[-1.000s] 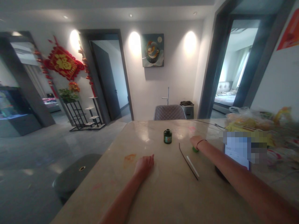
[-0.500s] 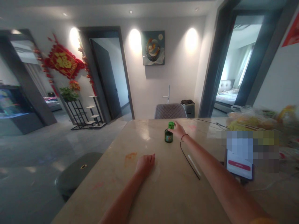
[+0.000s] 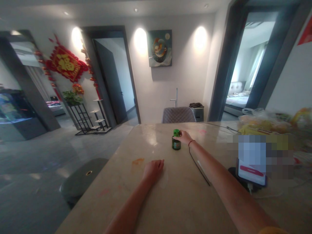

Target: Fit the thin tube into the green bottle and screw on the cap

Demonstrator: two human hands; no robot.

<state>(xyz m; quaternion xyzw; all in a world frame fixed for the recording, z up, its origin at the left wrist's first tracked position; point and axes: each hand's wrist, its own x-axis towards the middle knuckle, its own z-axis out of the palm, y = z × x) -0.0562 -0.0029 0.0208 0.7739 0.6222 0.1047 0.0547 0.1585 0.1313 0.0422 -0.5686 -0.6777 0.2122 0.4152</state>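
A small dark green bottle (image 3: 175,144) stands on the beige table (image 3: 170,201), far out in the middle. My right hand (image 3: 184,136) reaches to it and pinches the bright green cap (image 3: 176,132) on top of the bottle's neck. A thin band is around that wrist. My left hand (image 3: 153,168) lies on the table nearer to me, knuckles up, fingers curled loosely, nothing visible in it. A thin black stick (image 3: 199,167) lies on the table under my right forearm.
A phone (image 3: 251,170) stands on a stand at the right, with bags of food (image 3: 268,125) behind it. A grey chair (image 3: 178,114) is at the table's far end, a dark stool (image 3: 83,180) at the left. An orange stain (image 3: 137,161) marks the tabletop.
My right hand picked the green cap up from the table at the right, carried it left to the bottle and set it on the neck. My left hand stayed put.
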